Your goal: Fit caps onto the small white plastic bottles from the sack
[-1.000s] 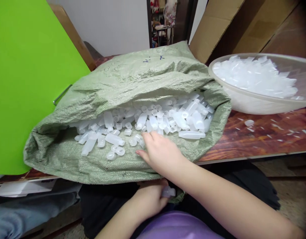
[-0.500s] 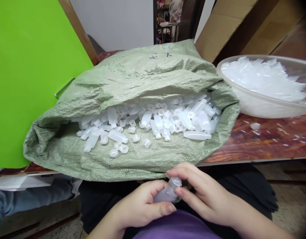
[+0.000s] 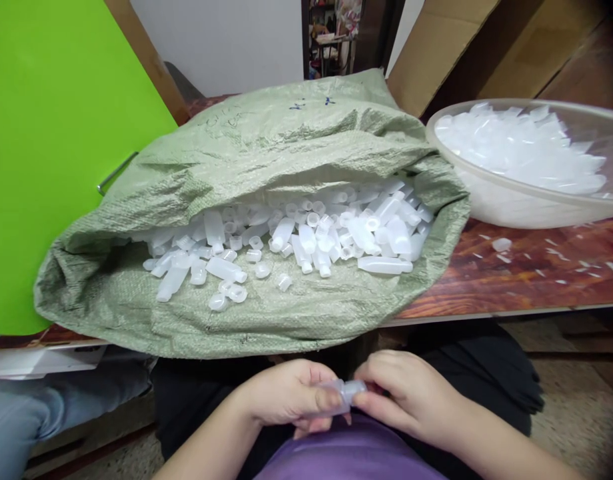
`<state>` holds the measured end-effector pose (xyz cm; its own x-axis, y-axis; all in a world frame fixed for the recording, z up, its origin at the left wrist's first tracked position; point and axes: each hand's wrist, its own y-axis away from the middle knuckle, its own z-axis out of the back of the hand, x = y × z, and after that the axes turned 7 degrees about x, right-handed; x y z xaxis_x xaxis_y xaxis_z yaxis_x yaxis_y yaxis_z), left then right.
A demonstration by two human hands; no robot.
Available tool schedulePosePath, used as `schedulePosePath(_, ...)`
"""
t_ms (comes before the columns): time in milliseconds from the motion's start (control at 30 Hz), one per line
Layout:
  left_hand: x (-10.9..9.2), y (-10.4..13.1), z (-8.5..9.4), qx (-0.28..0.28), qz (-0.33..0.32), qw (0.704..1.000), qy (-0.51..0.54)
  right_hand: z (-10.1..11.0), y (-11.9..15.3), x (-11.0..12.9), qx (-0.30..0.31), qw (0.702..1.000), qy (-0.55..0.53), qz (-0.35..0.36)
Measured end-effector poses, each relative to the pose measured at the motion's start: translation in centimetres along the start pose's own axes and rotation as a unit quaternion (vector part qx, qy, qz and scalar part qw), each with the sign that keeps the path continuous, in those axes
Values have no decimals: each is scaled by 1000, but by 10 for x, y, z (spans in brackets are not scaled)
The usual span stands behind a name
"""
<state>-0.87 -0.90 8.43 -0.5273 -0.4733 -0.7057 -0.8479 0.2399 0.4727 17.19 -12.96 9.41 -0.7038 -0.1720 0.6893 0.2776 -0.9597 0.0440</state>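
Low in front of my lap, my left hand (image 3: 291,395) is closed round a small translucent white plastic bottle (image 3: 344,399), thumb on top. My right hand (image 3: 404,387) pinches the bottle's end, where a short clear collar or cap (image 3: 356,388) shows; I cannot tell whether that piece is separate. Just beyond my hands lies a green woven sack (image 3: 306,327), its mouth toward me. Similar little bottles (image 3: 385,265) and short ring-like pieces (image 3: 236,293) spill over its lower lip.
To the right stands a translucent bowl (image 3: 531,207) heaped with thin white plastic pieces. White scraps (image 3: 501,245) dot the wood-patterned table (image 3: 466,287). A cardboard box (image 3: 446,47) is behind the bowl. At left stands a bright green panel (image 3: 56,167); another person's jeans leg (image 3: 61,407) shows below.
The bottle has turned from slanting upward to lying nearly level. My right hand has moved slightly down, its fingers now closed on the bottle's end. The view has shifted a little.
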Motion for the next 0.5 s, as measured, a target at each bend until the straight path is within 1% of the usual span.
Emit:
schedulePosePath(33,0,-1,0,-36,18,998,-45,-7,0,-4,13,998,-16,-62)
schedulePosePath(67,0,-2,0,-74,32,992,-94,-13,0,-7,23,993,-35,-109)
schedulePosePath(100,0,-3,0,-106,39,984,-134,-18,1,-11,26,989,-54,-136)
schedulePosePath(133,1,-3,0,-131,38,977,-162,-22,2,-14,21,987,-70,-140)
schedulePosePath(167,2,-4,1,-146,37,972,-180,-25,3,-16,16,989,-83,-125)
schedulePosePath(233,3,-4,2,-150,51,969,-191,-28,5,-19,23,989,-111,-96)
schedulePosePath(267,4,-4,3,-148,66,967,-197,-30,6,-20,45,984,-135,-105)
schedulePosePath(300,5,-4,3,-149,85,963,-206,-32,7,-20,68,975,-163,-132)
schedulePosePath(333,5,-4,3,-156,101,959,-216,-34,7,-20,78,966,-188,-161)
schedulePosePath(367,5,-5,3,-167,110,953,-227,-36,7,-21,70,960,-202,-179)
schedulePosePath(400,6,-5,3,-181,114,948,-234,-38,7,-21,50,962,-204,-174)
schedulePosePath(467,7,-6,2,-198,120,942,-242,-42,5,-21,16,973,-191,-128)
schedulePosePath(500,8,-6,2,-198,122,942,-241,-44,4,-21,19,973,-198,-121)
